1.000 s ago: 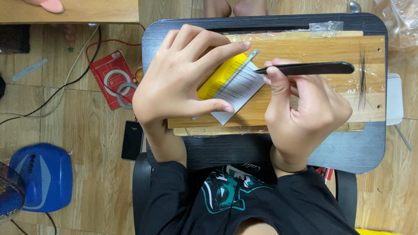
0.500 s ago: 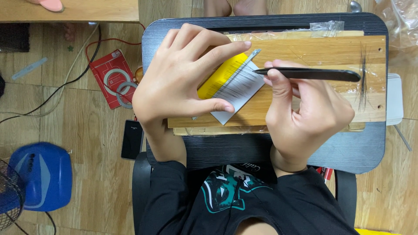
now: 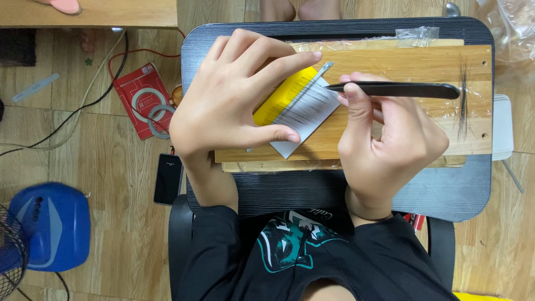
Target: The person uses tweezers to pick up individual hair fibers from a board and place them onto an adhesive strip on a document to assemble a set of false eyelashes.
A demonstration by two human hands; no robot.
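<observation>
My left hand [image 3: 237,97] lies spread on a yellow and white card [image 3: 304,108] covered with fine dark strands, pinning it to a wooden board [image 3: 390,67]. My right hand [image 3: 390,142] grips black tweezers [image 3: 398,90] that lie level, with the tips at the card's right edge. A small bundle of dark hair strands [image 3: 462,103] rests near the board's right end. The board sits on a dark lap table [image 3: 446,187].
On the wood floor at left lie a red packet with rings [image 3: 139,97], a black phone [image 3: 167,178], cables [image 3: 72,120] and a blue device [image 3: 53,226] beside a fan. Clear plastic [image 3: 510,33] sits at the top right.
My right hand with the tweezers has shifted slightly, bringing the tips to the card's right edge. My left hand has stayed in place on the card.
</observation>
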